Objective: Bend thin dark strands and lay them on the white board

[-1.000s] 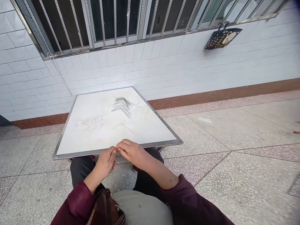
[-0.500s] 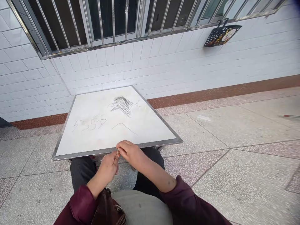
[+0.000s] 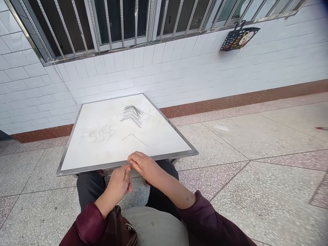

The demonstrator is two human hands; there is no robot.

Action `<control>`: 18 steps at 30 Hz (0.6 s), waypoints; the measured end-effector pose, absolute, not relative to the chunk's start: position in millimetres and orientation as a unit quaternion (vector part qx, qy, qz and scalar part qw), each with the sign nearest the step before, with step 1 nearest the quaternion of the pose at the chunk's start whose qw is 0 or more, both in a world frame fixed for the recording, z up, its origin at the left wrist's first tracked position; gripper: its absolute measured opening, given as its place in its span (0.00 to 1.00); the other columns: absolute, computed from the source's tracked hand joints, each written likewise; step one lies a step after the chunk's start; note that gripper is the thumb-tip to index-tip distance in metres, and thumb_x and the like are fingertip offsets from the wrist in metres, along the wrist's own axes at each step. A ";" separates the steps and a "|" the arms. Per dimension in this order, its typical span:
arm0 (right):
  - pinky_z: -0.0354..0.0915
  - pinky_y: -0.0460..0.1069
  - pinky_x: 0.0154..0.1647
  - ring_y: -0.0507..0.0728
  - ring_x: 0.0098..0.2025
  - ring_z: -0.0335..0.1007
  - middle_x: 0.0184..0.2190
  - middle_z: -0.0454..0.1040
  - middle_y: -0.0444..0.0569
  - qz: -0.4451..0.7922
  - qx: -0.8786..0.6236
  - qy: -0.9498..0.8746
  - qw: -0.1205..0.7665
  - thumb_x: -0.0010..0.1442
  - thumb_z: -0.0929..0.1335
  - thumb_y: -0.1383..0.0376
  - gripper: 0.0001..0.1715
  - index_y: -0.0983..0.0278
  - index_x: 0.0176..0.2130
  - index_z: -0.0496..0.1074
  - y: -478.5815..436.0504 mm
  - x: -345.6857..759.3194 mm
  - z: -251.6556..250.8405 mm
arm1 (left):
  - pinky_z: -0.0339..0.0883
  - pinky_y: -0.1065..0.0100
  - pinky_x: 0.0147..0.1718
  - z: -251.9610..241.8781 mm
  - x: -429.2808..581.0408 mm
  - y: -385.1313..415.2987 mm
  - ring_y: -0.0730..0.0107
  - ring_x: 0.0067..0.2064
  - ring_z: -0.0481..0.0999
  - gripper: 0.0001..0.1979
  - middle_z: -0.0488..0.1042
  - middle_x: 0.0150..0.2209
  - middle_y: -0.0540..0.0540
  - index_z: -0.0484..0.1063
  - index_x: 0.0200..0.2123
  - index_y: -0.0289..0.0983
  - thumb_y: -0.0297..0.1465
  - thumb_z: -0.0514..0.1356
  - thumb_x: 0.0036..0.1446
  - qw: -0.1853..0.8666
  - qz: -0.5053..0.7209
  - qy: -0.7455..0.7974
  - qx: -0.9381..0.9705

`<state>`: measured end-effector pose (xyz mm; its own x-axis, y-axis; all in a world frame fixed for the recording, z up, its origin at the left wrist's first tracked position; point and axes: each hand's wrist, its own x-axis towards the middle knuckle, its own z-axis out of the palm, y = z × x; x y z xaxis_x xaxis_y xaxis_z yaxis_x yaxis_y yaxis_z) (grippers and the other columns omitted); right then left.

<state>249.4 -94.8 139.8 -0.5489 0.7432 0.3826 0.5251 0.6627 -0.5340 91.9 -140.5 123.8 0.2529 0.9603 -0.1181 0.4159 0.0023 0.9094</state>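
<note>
My left hand is curled in, its thumb and fingers pinched shut at the tips on something very fine, which I take for a thin dark strand, though it is too small to be sure. My right hand is half closed, its fingers bent over and meeting the left at that same spot; I cannot tell whether it grips the strand too or only steadies it. Both hands sit just over the near metal rim of the white desk, above my knees in dark trousers.

On the desk top lie more dark strands: a fanned bunch towards the far edge, a wiggly row shaped like 5s to the left, and a single bent strand nearer the middle. None of them touches my hands.

The step in hand looks like working that one strand between my fingertips at the desk edge. The next move calls for a firm, slow pinch, since something this thin could easily slip. My maroon sleeves end well back from it, and a brown bag sits in my lap.
</note>
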 end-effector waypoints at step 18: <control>0.67 0.49 0.36 0.54 0.35 0.68 0.34 0.69 0.47 0.137 -0.399 -0.841 0.338 0.64 0.59 0.76 0.12 0.62 0.39 0.66 -84.5 253.8 136.6 | 0.68 0.67 0.22 105.6 107.6 -140.2 0.66 0.20 0.74 0.30 0.76 0.21 0.45 0.71 0.49 0.30 0.50 0.47 0.62 0.588 0.327 0.509 0.536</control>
